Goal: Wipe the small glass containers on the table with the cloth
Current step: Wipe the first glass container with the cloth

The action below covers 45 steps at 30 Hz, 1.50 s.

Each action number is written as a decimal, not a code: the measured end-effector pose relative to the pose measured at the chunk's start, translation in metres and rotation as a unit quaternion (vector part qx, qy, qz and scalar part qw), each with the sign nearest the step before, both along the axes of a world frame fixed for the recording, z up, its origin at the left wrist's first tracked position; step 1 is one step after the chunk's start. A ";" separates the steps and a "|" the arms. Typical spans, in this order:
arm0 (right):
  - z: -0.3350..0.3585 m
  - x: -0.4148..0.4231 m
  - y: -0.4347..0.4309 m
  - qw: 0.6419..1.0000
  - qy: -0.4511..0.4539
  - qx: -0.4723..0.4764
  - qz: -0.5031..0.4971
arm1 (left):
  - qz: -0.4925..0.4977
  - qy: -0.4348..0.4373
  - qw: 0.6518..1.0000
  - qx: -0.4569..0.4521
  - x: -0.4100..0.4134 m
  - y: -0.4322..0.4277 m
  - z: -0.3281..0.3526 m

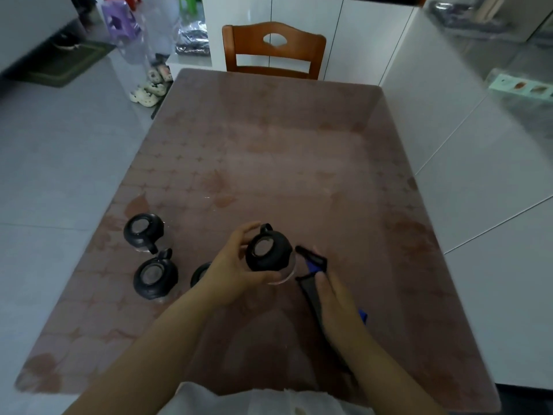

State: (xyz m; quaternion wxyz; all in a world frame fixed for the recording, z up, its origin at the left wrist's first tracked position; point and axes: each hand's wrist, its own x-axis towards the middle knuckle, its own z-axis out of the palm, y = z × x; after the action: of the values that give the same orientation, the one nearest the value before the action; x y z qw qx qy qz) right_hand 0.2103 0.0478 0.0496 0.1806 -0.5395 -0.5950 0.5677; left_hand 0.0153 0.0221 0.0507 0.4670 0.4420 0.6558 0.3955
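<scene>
1. The left hand (232, 266) curls round a small glass container (269, 254), thumb on its near side and fingers on its far side. The container is upright, black lid facing up.
2. The right hand (332, 298) is just right of that container and seems to pinch the dark cloth (312, 262) under nearly straight fingers; blur hides the grip itself.
3. The cloth's long axis runs near-to-far, its far end beside the container's right wall, so wiping calls for a short leftward move.
4. Three more lidded containers (143, 232) stand left of the held container, the nearest partly hidden behind the left hand.
5. Right of and beyond the held container, the bench (299, 160) gives room; its right edge lies well apart.
</scene>
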 end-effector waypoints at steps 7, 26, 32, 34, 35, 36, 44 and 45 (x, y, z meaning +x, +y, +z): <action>0.066 -0.005 0.013 0.991 0.110 0.077 -0.018 | 0.057 -0.106 0.993 0.011 -0.001 0.003 0.022; 0.049 -0.037 0.009 0.963 0.158 0.213 0.040 | 0.017 -0.037 0.995 0.086 0.012 0.011 0.048; 0.056 -0.043 0.016 0.971 0.207 0.123 0.000 | 0.016 -0.038 0.994 0.101 0.022 0.009 0.044; 0.056 -0.044 0.019 0.973 0.224 0.039 -0.048 | 0.028 -0.033 0.994 0.098 0.024 0.008 0.041; 0.053 -0.046 0.022 0.969 0.233 -0.003 -0.082 | 0.039 -0.027 0.994 0.094 0.026 0.007 0.040; 0.051 -0.047 0.025 0.962 0.244 -0.042 -0.117 | 0.049 -0.022 0.994 0.091 0.028 0.006 0.039; 0.054 -0.043 0.029 0.923 0.313 -0.145 -0.171 | 0.053 -0.037 0.990 0.122 0.031 0.002 0.040; 0.057 -0.042 0.027 0.935 0.298 -0.106 -0.158 | 0.057 -0.037 0.990 0.122 0.030 0.002 0.041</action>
State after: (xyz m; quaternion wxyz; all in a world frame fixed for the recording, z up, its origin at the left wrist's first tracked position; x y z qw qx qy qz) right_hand 0.1680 0.0749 0.1063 0.3788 -0.4491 -0.3573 0.7261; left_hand 0.0450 0.0246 0.0919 0.4107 0.4427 0.6091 0.5141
